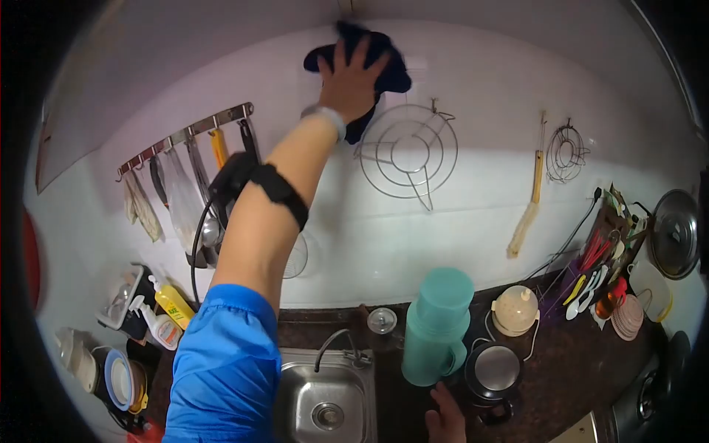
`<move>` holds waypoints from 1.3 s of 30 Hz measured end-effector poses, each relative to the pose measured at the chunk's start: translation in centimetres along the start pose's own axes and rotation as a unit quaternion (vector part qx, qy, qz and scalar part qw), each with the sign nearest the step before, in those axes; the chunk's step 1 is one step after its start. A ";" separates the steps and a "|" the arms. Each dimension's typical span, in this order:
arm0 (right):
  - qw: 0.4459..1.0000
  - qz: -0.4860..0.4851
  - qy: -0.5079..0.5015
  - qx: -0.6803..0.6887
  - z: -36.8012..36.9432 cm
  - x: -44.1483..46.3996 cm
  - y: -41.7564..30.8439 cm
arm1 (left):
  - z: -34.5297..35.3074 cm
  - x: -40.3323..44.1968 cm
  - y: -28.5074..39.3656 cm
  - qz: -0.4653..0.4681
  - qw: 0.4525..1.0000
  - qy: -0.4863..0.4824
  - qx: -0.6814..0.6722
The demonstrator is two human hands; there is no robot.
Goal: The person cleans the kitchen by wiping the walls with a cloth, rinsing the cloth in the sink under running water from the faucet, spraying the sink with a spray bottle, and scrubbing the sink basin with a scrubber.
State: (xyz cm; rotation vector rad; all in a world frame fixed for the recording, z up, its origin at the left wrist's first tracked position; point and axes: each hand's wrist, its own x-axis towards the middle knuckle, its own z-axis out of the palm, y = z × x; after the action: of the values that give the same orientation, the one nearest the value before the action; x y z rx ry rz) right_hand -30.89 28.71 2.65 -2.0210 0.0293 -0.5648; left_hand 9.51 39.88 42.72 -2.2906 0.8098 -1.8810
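My left hand [348,83] is raised high against the white wall, its fingers spread over a dark blue cloth [395,70] that lies between the palm and the wall. Part of the cloth hangs below the hand, beside a round wire rack [410,151]. Only part of my right hand [444,419] shows at the bottom edge, with thumb and finger apart and nothing seen between them. It is just below a teal jug [436,332] on the dark counter [546,384].
A hook rail [185,136] with utensils is on the left wall. Below are a sink [325,399], spray bottle [159,325] and yellow bottle [173,301]. Right of the jug stand a black pot [495,369], cream appliance [515,310] and utensils. A brush [533,199] hangs at right.
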 end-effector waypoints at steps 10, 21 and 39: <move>1.000 -0.011 -0.023 -0.006 1.9 1.0 1.7 | 2.5 -10.1 2.4 0.163 0.981 -0.099 -0.023; 1.000 -0.018 0.002 -0.023 -0.5 0.4 0.6 | 1.8 -7.2 4.3 0.101 0.992 -0.060 -0.049; 0.986 0.165 0.028 -0.013 -4.1 -5.6 0.9 | 8.1 -25.6 14.2 0.388 0.890 -0.231 -0.058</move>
State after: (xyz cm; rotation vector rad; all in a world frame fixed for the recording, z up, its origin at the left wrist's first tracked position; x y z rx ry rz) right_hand -37.34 26.29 1.44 -1.9707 0.3998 -0.4106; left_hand 9.17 36.60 12.49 -1.8836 1.4735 -0.9185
